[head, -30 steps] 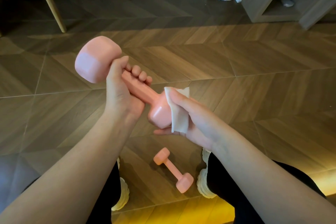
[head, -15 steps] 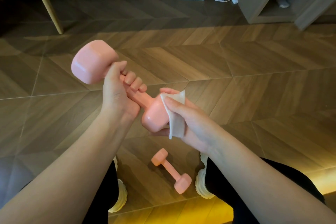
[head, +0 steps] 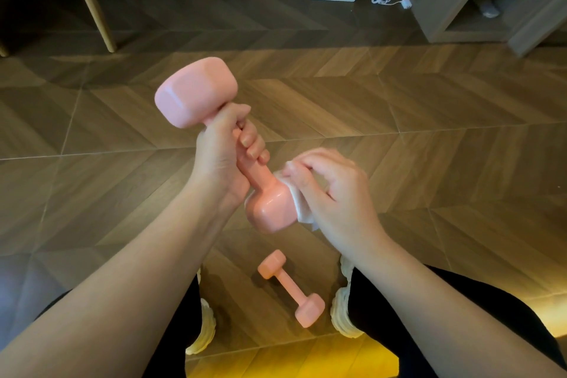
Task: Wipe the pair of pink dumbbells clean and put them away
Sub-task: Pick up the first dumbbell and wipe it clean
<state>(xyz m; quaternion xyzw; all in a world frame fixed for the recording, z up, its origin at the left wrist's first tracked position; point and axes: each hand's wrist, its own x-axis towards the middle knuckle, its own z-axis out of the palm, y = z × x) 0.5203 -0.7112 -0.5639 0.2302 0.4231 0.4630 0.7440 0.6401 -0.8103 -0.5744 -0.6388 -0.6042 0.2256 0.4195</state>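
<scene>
- Pink glossy block-headed dumbbell (head: 196, 92): aloft, handle gripped in curled left hand (head: 224, 156); rigid, probably slick, end-heavy; best held mid-handle
- White wipe (head: 302, 209): pinched by right hand (head: 334, 193) against lower head
- Matching pink dumbbell (head: 290, 287): on wood floor (head: 429, 132), untouched

The left hand (head: 221, 159) grips the handle of a pink dumbbell (head: 196, 92), held tilted above the wooden floor (head: 429, 132). The right hand (head: 334, 199) presses a white cloth (head: 302, 212) against its lower head. A second pink dumbbell (head: 290, 287) lies on the floor between two white shoes (head: 343, 316).
</scene>
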